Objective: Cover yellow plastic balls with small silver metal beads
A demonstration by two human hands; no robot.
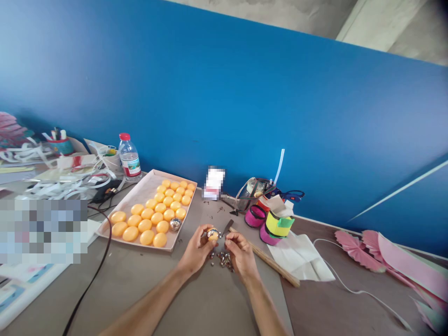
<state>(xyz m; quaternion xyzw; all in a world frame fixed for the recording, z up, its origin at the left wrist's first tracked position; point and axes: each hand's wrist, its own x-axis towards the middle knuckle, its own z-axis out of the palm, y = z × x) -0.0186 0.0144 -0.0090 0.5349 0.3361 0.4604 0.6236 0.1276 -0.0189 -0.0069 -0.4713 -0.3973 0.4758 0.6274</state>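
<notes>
My left hand (196, 249) is closed around an orange ball (213, 237), thumb in front. Shiny silver pieces cover part of that ball. Just to its right, my right hand (240, 252) has its thumb and fingertips pinched together; what sits in the pinch, if anything, is too small to make out. Below and between the hands lies a small pile of shiny silver bits (226, 260) on the grey table mat. To the left stands a shallow white tray (140, 189) with rows of orange balls (157, 217). One ball covered in silver (175, 224) sits at its right side.
A wooden stick (275, 264) lies right of my hands, near a dark flat blade (227, 227). Behind are a phone-like bright object (213, 182), pink and yellow containers (278, 226) and a white sheet (303, 259). A water bottle (129, 158) and cables stand left.
</notes>
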